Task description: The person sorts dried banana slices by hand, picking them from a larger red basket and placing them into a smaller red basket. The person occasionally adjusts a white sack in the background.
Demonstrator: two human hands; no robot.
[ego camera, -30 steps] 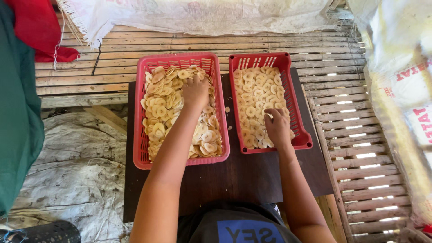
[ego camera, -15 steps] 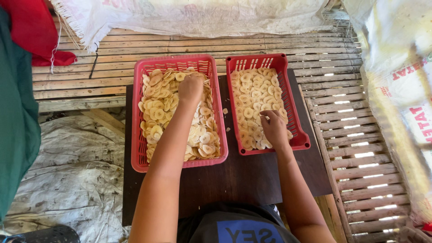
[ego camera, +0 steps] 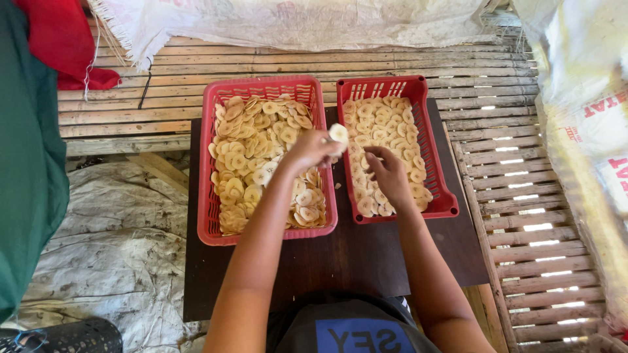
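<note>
Two red plastic baskets stand side by side on a dark wooden table [ego camera: 340,261]. The larger left basket [ego camera: 204,196] is heaped with pale yellow round chips [ego camera: 242,157]. The right basket [ego camera: 432,150] holds a flatter layer of the same chips [ego camera: 392,124]. My left hand [ego camera: 307,149] hovers over the left basket's right rim and pinches one chip [ego camera: 338,134] between its fingertips. My right hand [ego camera: 387,176] rests in the right basket, fingers curled on the chips there; whether it holds one is hidden.
A bamboo slat platform [ego camera: 497,85] runs behind and to the right of the table. White woven sacks [ego camera: 582,111] hang at the right and back. Green cloth [ego camera: 26,170] and red cloth [ego camera: 62,39] are at the left, crumpled sacking [ego camera: 111,248] below.
My left hand has lifted out of the left basket's chips and moved right with one chip pinched. My right hand has shifted slightly toward the right basket's left side.
</note>
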